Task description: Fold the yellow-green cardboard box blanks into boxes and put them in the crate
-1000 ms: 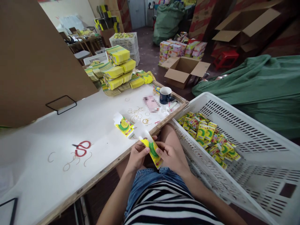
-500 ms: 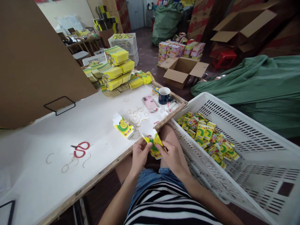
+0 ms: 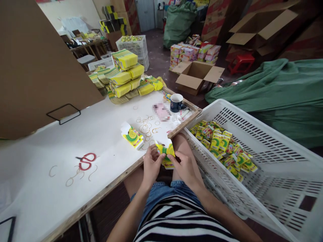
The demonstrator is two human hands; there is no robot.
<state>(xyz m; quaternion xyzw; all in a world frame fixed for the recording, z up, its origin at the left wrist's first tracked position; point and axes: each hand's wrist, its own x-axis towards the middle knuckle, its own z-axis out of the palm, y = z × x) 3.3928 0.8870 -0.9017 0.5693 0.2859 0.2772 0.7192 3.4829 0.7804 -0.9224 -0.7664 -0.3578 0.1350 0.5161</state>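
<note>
Over my lap, beyond the table's front edge, I hold a small yellow-and-green cardboard box with white inner flaps showing at its top. My left hand grips its left side, thumb on the printed face. On the right side my right hand pinches it, also with the thumb in front. Part of the box is hidden behind my fingers. A second yellow box with its white end flap open lies on the white table, left of my hands. Several rubber bands are scattered just behind it.
Red-handled scissors lie at the left. Toward the back are a dark mug, a blurred pink item and stacked flat yellow cartons. At my right stands a white crate holding many small yellow boxes.
The box in my hands has tilted, its upper flaps now folded more and its printed face turned flatter. Both hands stay on it in nearly the same place.
</note>
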